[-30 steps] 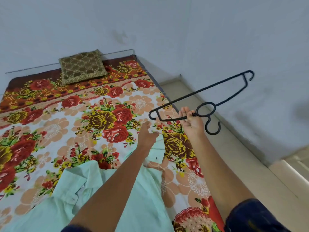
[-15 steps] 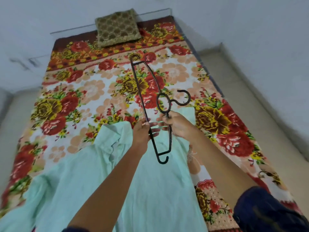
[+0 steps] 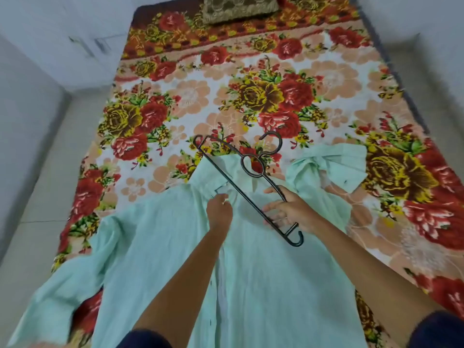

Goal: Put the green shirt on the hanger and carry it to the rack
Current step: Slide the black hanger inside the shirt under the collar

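Head view, shirt: the green shirt point(image 3: 263, 285) lies spread flat on the bed point(image 3: 190, 96), front up, collar pointing away from the person and sleeves thrown out to both sides. Laid open like this, the neck opening is easy to reach.

Head view, hanger: the black hanger point(image 3: 247, 189) is held slantwise above the collar, one arm tip over the bedspread up and to the left, the other low near the right wrist, the hook curling up past the collar. My reading is that the slant is meant to let one end slip into the neck first.

Head view, right hand: the right hand point(image 3: 288, 213) holds the hanger near its lower end, fingers wrapped round the bars, so the grip is closed on the hanger.

Head view, left hand: the left hand point(image 3: 219, 209) pinches the shirt fabric just below the collar at the button line, probably to lift or open the neck for the hanger; that grip is narrow, closed on cloth.

Head view, surroundings: a patterned cushion point(image 3: 238, 7) sits at the far end of the bed; pale floor runs along both sides. No rack is in sight.

Step in hand: the hanger is not yet inside the shirt, so the carrying has not begun.
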